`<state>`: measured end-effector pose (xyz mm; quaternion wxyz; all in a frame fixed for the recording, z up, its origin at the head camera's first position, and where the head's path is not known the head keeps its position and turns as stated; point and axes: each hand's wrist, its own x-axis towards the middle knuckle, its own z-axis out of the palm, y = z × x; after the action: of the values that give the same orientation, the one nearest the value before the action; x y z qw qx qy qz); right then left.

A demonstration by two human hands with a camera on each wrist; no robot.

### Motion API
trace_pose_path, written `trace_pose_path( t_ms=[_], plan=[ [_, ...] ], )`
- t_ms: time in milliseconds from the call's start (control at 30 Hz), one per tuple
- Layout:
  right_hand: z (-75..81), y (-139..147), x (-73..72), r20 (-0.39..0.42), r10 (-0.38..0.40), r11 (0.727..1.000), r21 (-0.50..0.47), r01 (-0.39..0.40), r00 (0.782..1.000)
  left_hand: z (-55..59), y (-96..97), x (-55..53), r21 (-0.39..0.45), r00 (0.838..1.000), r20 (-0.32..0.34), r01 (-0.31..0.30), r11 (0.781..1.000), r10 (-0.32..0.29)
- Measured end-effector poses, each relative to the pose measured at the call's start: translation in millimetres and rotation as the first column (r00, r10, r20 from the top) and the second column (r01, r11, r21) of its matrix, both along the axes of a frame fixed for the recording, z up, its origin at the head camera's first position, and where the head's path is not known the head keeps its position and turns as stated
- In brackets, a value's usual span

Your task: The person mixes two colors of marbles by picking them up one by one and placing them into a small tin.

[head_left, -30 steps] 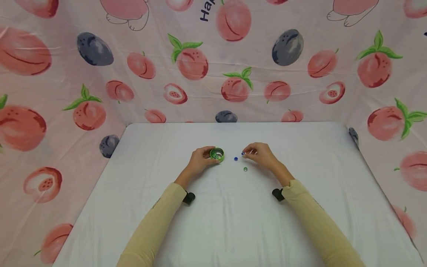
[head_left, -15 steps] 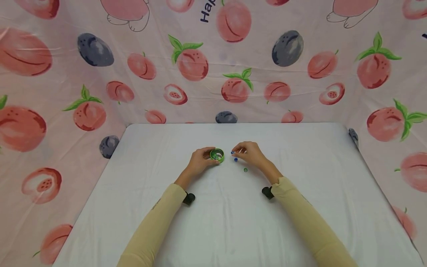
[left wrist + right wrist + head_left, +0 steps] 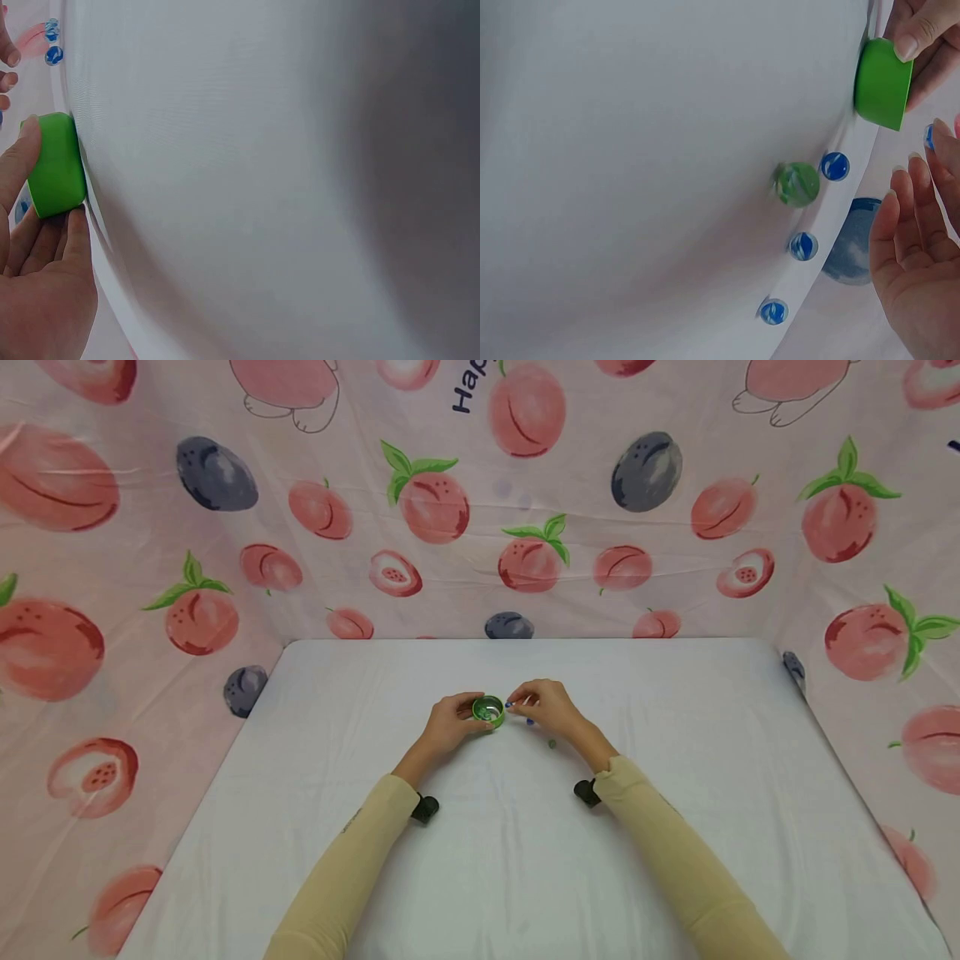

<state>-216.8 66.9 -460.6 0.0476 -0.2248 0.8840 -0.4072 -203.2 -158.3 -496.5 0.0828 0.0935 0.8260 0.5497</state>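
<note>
My left hand (image 3: 447, 725) grips a small round green container (image 3: 489, 724) with a shiny inside, thumb on the near side and fingers on the far side. Some greenish glass shows within it in the head view. Just right of its rim, my right hand (image 3: 551, 706) pinches a blue marble (image 3: 508, 704) between thumb and finger. The right wrist view shows that marble at the fingertips, with the other fingers spread. A second blue marble (image 3: 530, 722) lies on the table below the right hand, and a green marble (image 3: 552, 744) rests closer to me.
Besides the green marble, the right wrist view has a blue marble (image 3: 835, 166) near the container, another blue marble (image 3: 804, 246) and a third blue marble (image 3: 773, 311) in a line along the white tabletop (image 3: 480, 860). A fruit-print cloth (image 3: 450, 568) hangs behind and at both sides.
My right hand has moved left with the blue marble, from beyond the loose marbles to the container's rim. The left hand and the container have stayed in place.
</note>
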Motion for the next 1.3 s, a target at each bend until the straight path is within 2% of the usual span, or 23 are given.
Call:
trace_pose_path(
  t_ms=[867,1300],
  plan=[
    [-9.3,-18,-4.1,-0.033,0.019,1.000,0.010,-0.019,0.999,-1.2,-2.4,0.1,0.017,1.000,-0.006,0.012,1.000,-0.012],
    [-11.2,-18,-3.1,-0.003,0.016,1.000,0.021,-0.016,1.000,1.3,-1.3,1.6,0.008,1.000,-0.016,0.015,1.000,-0.015]
  ],
)
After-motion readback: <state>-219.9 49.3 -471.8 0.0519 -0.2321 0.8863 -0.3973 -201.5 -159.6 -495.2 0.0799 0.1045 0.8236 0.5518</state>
